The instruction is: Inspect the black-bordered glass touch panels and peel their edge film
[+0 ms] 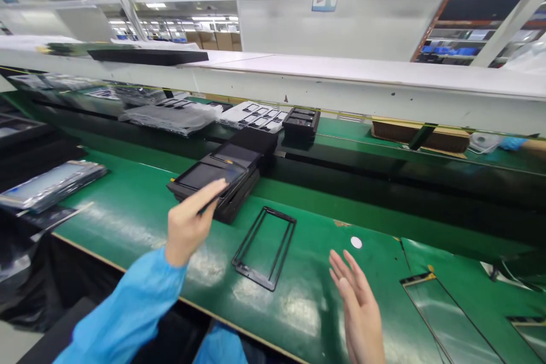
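My left hand (190,222) is closed on the near edge of a thin dark screen panel (213,175), which it holds tilted over a stack of black trays (239,168). My right hand (356,301) hovers open above the green bench, fingers stretched out and together, holding nothing. A thin black rectangular frame (264,247) lies flat on the bench between the two hands. A small white round sticker (356,242) sits just beyond my right fingertips.
The green bench (128,210) has a dark conveyor strip (384,176) behind it. A stack of bagged panels (51,185) lies at the left, glossy panels (447,318) at the right. More trays (301,122) and bagged parts (170,116) sit further back under a white shelf (341,79).
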